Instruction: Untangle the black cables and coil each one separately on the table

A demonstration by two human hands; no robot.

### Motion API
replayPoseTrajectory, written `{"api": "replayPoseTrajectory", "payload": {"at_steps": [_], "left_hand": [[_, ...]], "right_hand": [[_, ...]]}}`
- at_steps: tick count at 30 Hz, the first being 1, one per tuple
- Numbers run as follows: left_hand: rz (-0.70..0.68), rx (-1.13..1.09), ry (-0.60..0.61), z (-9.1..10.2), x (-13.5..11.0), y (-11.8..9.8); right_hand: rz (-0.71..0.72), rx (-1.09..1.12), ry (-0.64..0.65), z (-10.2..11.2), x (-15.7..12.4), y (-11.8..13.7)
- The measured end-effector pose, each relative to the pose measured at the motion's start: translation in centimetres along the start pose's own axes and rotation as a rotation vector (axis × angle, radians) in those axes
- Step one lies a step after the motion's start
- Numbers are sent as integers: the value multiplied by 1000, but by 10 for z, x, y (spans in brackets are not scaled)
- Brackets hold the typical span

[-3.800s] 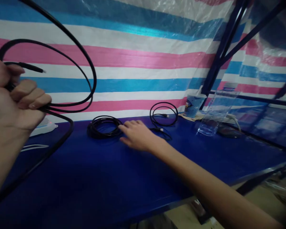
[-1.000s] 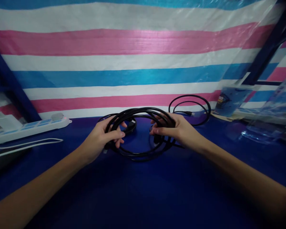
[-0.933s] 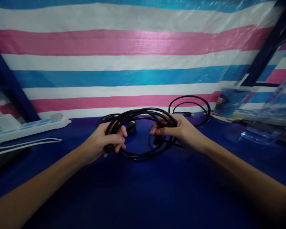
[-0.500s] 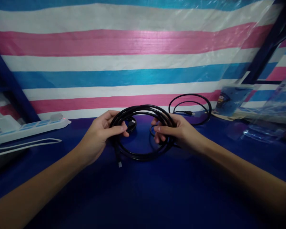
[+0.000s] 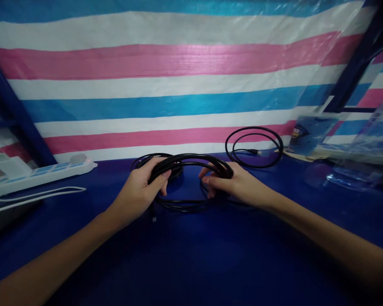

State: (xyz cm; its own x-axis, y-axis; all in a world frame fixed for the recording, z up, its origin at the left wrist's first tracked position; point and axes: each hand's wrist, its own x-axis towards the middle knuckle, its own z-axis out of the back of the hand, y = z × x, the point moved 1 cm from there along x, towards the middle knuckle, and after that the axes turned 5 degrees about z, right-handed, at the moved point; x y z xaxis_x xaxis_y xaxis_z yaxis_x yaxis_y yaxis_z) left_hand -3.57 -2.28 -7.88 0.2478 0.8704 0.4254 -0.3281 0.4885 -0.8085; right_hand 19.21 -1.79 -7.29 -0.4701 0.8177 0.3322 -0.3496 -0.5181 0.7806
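Observation:
A coiled black cable [image 5: 191,158] of several loops is gripped on both sides just above the blue table [image 5: 194,259]. My left hand [image 5: 143,185] closes around the coil's left side, thumb on top. Below that hand hangs a cable end with a light metal plug [image 5: 154,219]. On the coil's right side, my right hand [image 5: 231,180] is closed with its fingers curled round the loops. Behind my left hand lies another black cable coil [image 5: 161,154], partly hidden by it.
At the back right, a looped black cable [image 5: 281,148] with a plug leans by the striped sheet [image 5: 178,85]. A white power strip [image 5: 60,172] and a white cord [image 5: 57,192] lie on the left. A blue printed cup [image 5: 312,134] and clear plastic [image 5: 357,165] are at right.
The held coil has come down a little and tilted flatter, both hands lowering with it. More of the coil behind my left hand shows now.

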Motion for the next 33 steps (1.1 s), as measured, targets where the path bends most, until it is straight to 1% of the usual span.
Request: {"api": "replayPoseTrajectory", "payload": {"at_steps": [2,4,5,6,8,10,11,12,14,16,17,18,19,21,22,23,25,26,27,28,30,32,33], "left_hand": [[36,-110,54,2,3,5],[152,-322,122,3,4,5],[213,-447,153,3,4,4],[266,-569,179,2,3,1],[323,-762,206,0,2,-8],[328,-853,199,-3,0,-15],[322,-854,177,-5,0,-17],[313,-824,144,-7,0,-17],[276,-687,38,-10,1,-13],[202,-467,-80,-10,1,-9],[157,-346,-131,-9,2,-8],[111,-233,-177,-7,2,-10],[64,-131,-222,-4,3,-14],[-42,40,-294,1,6,-30],[-104,122,-288,2,8,-40],[-163,210,-241,3,11,-51],[-242,367,-59,3,20,-72],[-250,413,23,3,24,-79],[-235,433,71,4,27,-84],[-206,428,75,5,29,-87],[-122,357,6,10,28,-82],[-62,265,-97,14,22,-69],[-59,231,-152,16,17,-60]], "right_hand": [[-55,32,73,2,1,-4],[-110,142,135,2,1,-8],[-128,231,141,2,1,-10],[-130,334,119,1,2,-10],[-70,508,-11,-1,3,-9],[31,562,-162,-5,3,-5],[61,542,-203,-8,4,-4],[62,495,-214,-10,4,-3],[7,356,-166,-16,3,-3],[-38,226,-104,-19,2,-3],[-39,186,-97,-20,1,-2],[-26,165,-113,-20,0,0],[-2,152,-160,-20,-1,3],[70,99,-275,-19,-2,12],[116,44,-305,-18,-2,18],[165,-31,-304,-17,-1,25],[254,-215,-246,-13,3,40],[281,-300,-216,-9,5,49],[295,-365,-206,-5,8,57],[293,-405,-207,-1,10,65],[247,-388,-171,4,15,77],[193,-285,-60,3,18,82],[180,-226,8,0,18,80]]}}
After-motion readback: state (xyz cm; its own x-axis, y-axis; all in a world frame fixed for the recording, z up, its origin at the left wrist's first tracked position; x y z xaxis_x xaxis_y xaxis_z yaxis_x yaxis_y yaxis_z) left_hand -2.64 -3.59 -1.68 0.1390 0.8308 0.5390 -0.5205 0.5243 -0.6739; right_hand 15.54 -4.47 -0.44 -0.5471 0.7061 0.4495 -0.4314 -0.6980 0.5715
